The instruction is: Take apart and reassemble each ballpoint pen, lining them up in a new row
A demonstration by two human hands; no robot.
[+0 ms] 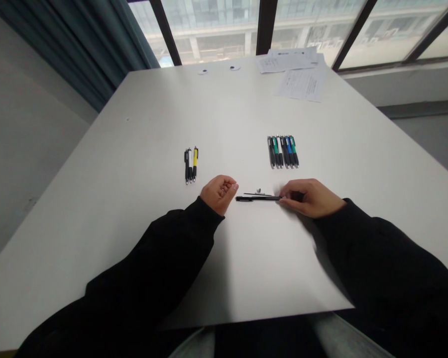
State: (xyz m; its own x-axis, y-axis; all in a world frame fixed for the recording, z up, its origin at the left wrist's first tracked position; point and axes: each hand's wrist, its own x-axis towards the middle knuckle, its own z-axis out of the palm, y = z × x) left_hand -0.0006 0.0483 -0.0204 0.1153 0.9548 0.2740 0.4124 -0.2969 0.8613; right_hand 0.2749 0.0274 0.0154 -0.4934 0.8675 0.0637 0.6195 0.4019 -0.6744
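Observation:
A black pen point(259, 198) lies crosswise in front of me, its right end pinched between the thumb and fingers of my right hand point(311, 198). Just behind the pen are a thin dark refill point(251, 193) and a small silvery part point(259, 190), too small to name surely. My left hand point(219, 194) hovers to the left of the pen's other end, apart from it. Its fingers are curled with thumb and forefinger together; whatever they might hold is too small to make out.
Three pens, black, white and yellow, form a group point(190, 165) at the left. Several pens in black, green, white and blue make a row point(282, 152) at the right. Papers point(298, 79) lie at the far edge of the white table point(209, 109), near the window.

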